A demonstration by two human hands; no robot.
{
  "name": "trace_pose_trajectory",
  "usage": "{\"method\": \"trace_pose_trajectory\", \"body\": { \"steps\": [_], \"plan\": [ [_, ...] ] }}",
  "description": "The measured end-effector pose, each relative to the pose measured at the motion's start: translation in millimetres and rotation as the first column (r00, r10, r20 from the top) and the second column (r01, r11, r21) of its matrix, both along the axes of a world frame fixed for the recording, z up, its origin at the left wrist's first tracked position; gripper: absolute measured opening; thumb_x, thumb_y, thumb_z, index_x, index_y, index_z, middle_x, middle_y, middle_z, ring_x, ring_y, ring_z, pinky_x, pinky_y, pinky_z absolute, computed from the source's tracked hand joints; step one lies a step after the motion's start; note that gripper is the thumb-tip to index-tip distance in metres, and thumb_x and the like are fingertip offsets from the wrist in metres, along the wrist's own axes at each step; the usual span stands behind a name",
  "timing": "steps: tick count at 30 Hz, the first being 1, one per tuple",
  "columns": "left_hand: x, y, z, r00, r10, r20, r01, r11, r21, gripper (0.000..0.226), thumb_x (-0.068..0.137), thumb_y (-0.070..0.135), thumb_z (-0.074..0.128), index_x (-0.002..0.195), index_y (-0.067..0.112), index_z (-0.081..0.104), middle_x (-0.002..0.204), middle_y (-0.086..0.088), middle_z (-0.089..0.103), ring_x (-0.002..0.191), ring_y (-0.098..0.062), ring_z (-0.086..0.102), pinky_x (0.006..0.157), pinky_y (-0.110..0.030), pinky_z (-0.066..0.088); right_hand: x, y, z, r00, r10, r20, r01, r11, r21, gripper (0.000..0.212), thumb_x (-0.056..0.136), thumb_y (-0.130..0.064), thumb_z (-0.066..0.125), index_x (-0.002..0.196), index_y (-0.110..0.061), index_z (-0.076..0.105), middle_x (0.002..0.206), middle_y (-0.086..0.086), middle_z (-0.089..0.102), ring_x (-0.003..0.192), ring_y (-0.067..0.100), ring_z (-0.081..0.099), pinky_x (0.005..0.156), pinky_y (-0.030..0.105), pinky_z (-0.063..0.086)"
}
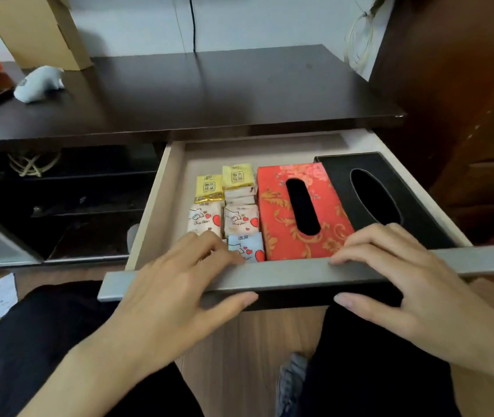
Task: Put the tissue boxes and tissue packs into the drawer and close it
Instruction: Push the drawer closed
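Left hand (pixel 179 284), right hand (pixel 405 281) gripping open drawer (pixel 284 276), tissue boxes (pixel 272 212), packs (pixel 209 218) inside

The drawer (pixel 156 203) is standing pulled out beneath the tabletop (pixel 224 85). Inside it, the tissue packs (pixel 241 219) are lying in two columns left of the first tissue box (pixel 275 212), which is lying just beside the second tissue box (pixel 417 224) at the right wall. A cardboard box (pixel 38 28) is standing at the tabletop's back left.
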State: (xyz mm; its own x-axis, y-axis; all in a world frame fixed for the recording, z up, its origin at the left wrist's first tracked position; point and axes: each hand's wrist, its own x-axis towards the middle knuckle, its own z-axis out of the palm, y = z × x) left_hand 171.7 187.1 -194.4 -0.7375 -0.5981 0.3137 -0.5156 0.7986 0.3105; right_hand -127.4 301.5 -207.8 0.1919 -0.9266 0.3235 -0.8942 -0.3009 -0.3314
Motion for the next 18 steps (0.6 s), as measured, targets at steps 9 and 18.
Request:
{"method": "trace_pose_trajectory", "body": {
  "steps": [9, 18],
  "plan": [
    [-13.7, -28.6, -30.2, 0.991, 0.053, 0.127, -0.010, 0.948, -0.319, 0.041, 0.088, 0.061, 0.056, 0.106, 0.024, 0.060, 0.093, 0.010, 0.060, 0.083, -0.013, 0.055, 0.054, -0.028, 0.043, -19.9, -30.4, -44.1, 0.959, -0.178, -0.220, 0.048, 0.869, -0.493, 0.036, 0.089, -0.041, 0.079, 0.111, -0.013, 0.069, 0.106, 0.000, 0.066, 0.094, 0.022, 0.057, 0.078, 0.029, 0.045],
    [-58.0, -137.6, -27.8, 0.981, 0.154, 0.119, -0.109, 0.942, -0.316, 0.049, 0.084, 0.065, 0.057, 0.105, 0.021, 0.063, 0.098, 0.005, 0.067, 0.094, -0.020, 0.062, 0.061, -0.040, 0.052, -49.9, -143.6, -39.6, 0.964, -0.227, -0.136, 0.133, 0.859, -0.494, 0.040, 0.080, -0.039, 0.083, 0.106, -0.010, 0.072, 0.102, 0.002, 0.061, 0.090, 0.022, 0.047, 0.076, 0.033, 0.039]
  ]
}}
